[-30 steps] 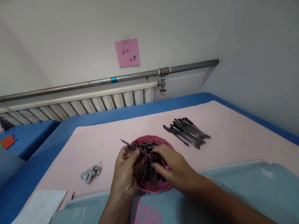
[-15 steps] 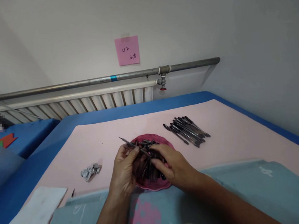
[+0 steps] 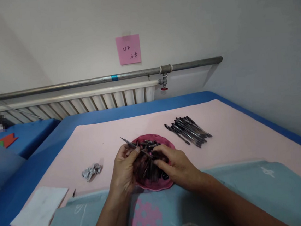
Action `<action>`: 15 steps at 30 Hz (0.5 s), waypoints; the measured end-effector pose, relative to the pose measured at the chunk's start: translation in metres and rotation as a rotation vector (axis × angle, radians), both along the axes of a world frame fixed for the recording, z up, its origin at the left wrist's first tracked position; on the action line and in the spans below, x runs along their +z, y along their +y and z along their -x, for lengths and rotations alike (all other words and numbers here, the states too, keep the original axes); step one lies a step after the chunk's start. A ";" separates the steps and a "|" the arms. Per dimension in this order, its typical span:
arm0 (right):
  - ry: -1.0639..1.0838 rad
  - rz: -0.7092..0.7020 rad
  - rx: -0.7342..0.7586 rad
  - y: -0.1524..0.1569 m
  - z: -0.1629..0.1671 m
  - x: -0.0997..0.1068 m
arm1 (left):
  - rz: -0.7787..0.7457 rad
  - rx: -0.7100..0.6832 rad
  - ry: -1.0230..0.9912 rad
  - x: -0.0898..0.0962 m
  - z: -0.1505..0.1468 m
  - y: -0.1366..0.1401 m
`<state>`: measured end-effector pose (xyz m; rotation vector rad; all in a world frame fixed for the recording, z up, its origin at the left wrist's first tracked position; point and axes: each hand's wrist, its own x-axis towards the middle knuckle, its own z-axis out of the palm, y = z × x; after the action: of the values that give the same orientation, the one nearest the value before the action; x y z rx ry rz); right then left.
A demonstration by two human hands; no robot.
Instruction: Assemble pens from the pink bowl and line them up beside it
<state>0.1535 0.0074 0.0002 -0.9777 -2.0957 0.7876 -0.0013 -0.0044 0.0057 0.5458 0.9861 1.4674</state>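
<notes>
Over a pink basket full of dark pen parts, my left hand pinches a slim pen between thumb and fingers. Its pointed tip slants up and to the left, with no cap on that end. My right hand is closed at the pen's lower right end, thumb and fingers together around it. What exactly sits between those right fingertips is partly hidden. Farther back on the right, several capped black pens lie side by side in a slanted row.
A crumpled grey wad lies left of the basket. Nearer me are a white sheet and a small dark piece. A blue-green cloth covers the near edge of the pink tabletop. Behind runs a radiator.
Both hands stay almost in place on the pen. My right hand's fingers have drawn slightly closer together at its lower end, and the view has shifted a little.
</notes>
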 end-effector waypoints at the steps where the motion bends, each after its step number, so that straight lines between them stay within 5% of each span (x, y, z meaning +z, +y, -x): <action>1: 0.010 0.020 -0.003 0.001 -0.001 0.001 | 0.004 0.002 -0.001 0.001 0.001 0.000; 9: -0.081 -0.222 -0.414 0.035 -0.037 -0.007 | 0.063 0.106 0.010 0.007 0.008 0.002; 15: -0.465 -0.332 -0.302 0.040 -0.039 -0.020 | 0.064 0.017 0.024 0.004 0.005 0.000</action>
<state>0.1921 0.0471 -0.0197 -1.3351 -2.2803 0.0520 -0.0065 -0.0039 0.0093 0.5108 1.0553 1.4426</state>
